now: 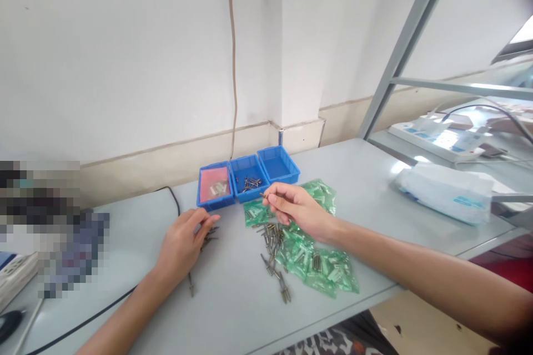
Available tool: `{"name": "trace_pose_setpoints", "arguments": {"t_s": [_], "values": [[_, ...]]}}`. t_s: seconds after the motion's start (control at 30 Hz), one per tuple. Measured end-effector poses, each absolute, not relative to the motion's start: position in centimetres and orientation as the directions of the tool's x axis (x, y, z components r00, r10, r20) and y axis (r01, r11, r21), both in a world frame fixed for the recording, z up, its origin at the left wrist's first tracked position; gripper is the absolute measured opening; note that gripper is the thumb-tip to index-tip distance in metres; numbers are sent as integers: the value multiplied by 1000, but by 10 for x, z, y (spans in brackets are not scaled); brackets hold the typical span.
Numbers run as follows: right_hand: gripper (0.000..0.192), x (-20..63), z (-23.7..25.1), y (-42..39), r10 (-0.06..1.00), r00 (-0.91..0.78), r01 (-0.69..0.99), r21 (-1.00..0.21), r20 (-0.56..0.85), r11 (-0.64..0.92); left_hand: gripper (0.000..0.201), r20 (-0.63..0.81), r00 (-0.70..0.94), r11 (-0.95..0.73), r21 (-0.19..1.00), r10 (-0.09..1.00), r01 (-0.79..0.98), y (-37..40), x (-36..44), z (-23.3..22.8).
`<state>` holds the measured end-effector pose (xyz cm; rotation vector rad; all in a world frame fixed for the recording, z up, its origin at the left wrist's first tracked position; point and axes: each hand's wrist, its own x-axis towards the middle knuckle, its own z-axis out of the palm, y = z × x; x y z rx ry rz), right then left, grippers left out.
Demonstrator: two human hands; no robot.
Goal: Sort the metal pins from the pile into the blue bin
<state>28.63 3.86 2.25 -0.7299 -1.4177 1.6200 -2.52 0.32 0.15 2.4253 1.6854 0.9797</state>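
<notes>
My right hand [293, 208] is raised over the green bags, thumb and forefinger pinching a small metal pin [264, 195]. A pile of similar pins [272, 241], thin-shafted with thicker ends, lies on the table below it. Several green plastic bags [316, 263] of pins lie beside and partly under that hand. My left hand [183, 238] is low over the table, its fingers curled and close together. A few pins [211, 237] show at its fingertips; whether it grips them or they lie beneath is hidden. One loose pin [191, 287] lies nearer me.
Three blue bins stand by the wall: one with a pink-backed bag [214, 183], a middle bin [249, 195] with loose pins, and a right bin [280, 165]. A black cable [116, 302] crosses the left side. A white plastic pack [447, 194] lies right, by a metal frame [400, 61].
</notes>
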Motion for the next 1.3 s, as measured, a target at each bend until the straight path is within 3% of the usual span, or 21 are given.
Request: {"name": "trace_pose_setpoints", "arguments": {"t_s": [0.3, 0.47, 0.8, 1.03, 1.3], "values": [[31, 288, 27, 40, 830, -558, -375, -892, -1, -254, 46, 484, 212, -417, 368, 849, 831, 4, -25, 3], [29, 289, 26, 43, 830, -557, -407, -872, 1, -273, 45, 470, 197, -402, 388, 860, 829, 4, -24, 3], [30, 286, 26, 35, 894, -422, -146, -984, 151, 98, 45, 436, 199, -387, 402, 878, 830, 5, -25, 1], [15, 284, 25, 31, 871, -348, 104, -909, 346, 402, 45, 436, 194, -379, 391, 879, 838, 5, -24, 3], [9, 284, 24, 28, 850, -355, 148, -874, 390, 463, 44, 509, 244, -453, 341, 826, 824, 8, -26, 0]]}}
